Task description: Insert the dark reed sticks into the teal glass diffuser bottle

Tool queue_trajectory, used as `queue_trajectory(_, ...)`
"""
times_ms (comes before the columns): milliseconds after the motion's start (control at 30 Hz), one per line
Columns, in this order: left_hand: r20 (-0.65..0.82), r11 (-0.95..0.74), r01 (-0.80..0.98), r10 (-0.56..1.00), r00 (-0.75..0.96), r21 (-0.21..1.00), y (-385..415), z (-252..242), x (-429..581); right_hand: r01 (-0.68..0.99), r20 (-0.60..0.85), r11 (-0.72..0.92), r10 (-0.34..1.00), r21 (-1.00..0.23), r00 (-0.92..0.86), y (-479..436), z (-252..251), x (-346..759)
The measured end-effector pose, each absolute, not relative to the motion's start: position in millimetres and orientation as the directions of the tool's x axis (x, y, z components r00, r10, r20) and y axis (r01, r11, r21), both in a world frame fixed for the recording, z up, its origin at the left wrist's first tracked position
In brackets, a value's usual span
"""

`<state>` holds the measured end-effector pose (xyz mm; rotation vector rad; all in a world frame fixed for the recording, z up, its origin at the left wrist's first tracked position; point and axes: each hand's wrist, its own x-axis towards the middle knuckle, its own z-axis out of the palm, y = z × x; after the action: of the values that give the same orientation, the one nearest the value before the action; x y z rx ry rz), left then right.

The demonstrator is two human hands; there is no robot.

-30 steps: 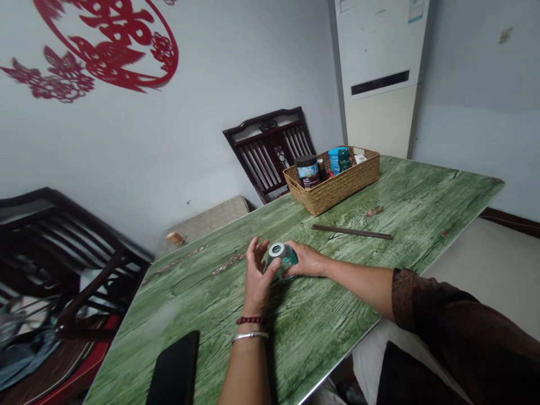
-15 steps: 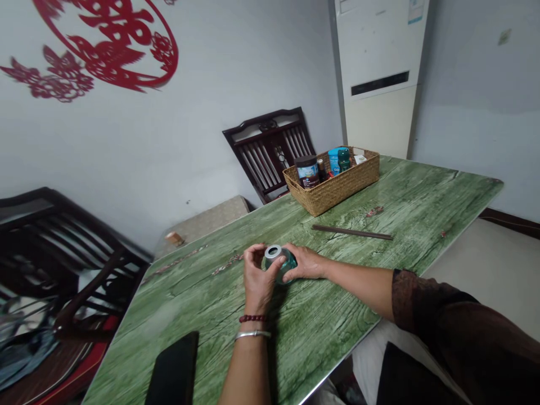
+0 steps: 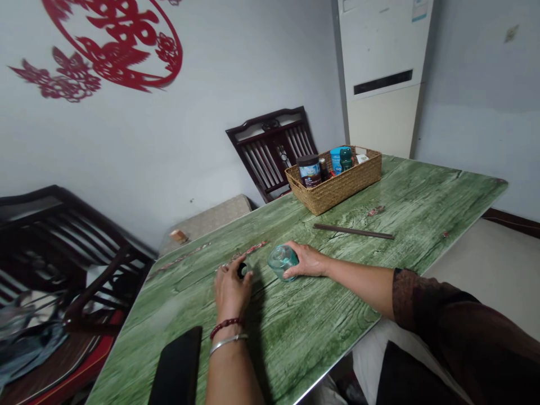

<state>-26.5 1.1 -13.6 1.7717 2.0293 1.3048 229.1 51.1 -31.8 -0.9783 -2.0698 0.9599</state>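
Nearest, at lower left, a flat, straight-edged black slab (image 3: 176, 368) on a green wood-grain tabletop (image 3: 312, 326). Beyond, past a red beaded bracelet (image 3: 225, 325) and smooth silver bangle (image 3: 228, 341), the left hand (image 3: 233, 287), fingers curled around a round, dark-centred cap (image 3: 242, 270). Just right, on the tabletop, a rounded teal glass jar (image 3: 278, 261), glossy and see-through, gripped along its right side by the right hand (image 3: 309, 261). Farther off, slim straight brown chopsticks (image 3: 354, 231), then a rectangular woven wicker basket (image 3: 346, 191) with a dark-lidded tub (image 3: 310, 171) inside. Behind, a slatted dark-wood chair (image 3: 274, 143), then a red lacy paper-cut (image 3: 122, 59) on the pale wall (image 3: 211, 84).
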Motion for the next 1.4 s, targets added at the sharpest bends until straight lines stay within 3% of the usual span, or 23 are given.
queue_trajectory(133,0.354,0.099,0.863,0.884,-0.304,0.495,-3,-25,-35,0.364,0.226,0.447,0.829,-0.817,-0.511,51,-30,230)
queue_trajectory(267,0.320,0.165,0.872,0.886,-0.337,0.460,-8,-21,-31,0.355,0.235,0.447,0.832,-0.821,-0.503,51,-29,230)
queue_trajectory(367,0.399,0.025,0.788,0.853,-0.338,0.615,-8,-10,-14,0.340,0.238,0.451,0.824,-0.826,-0.515,50,-30,230)
queue_trajectory(467,0.386,-0.218,0.525,0.892,-0.234,0.823,-6,-3,11,0.317,0.240,0.448,0.818,-0.836,-0.523,49,-28,232)
queue_trajectory(600,0.280,-0.248,0.264,0.956,-0.090,0.932,-5,-7,38,0.339,0.297,0.461,0.849,-0.820,-0.436,49,-6,253)
queue_trajectory(667,0.233,-0.212,0.264,0.971,-0.050,0.941,-5,-11,45,0.489,0.326,0.470,0.877,-0.735,-0.353,48,10,276)
queue_trajectory(800,0.231,-0.212,0.324,0.973,-0.022,0.922,-3,-18,50,0.836,0.321,0.369,0.914,-0.406,-0.248,45,31,331)
queue_trajectory(967,0.300,-0.269,0.330,0.953,-0.046,0.905,2,-22,51,0.981,0.181,0.164,0.973,-0.104,-0.143,41,11,381)
queue_trajectory(1067,0.328,-0.297,0.321,0.944,-0.047,0.899,3,-23,51,0.987,0.169,0.150,0.976,-0.058,-0.139,42,-4,389)
queue_trajectory(1400,0.366,-0.329,0.350,0.930,-0.041,0.877,3,-24,51,0.957,0.134,0.282,0.953,-0.069,-0.272,55,-2,344)
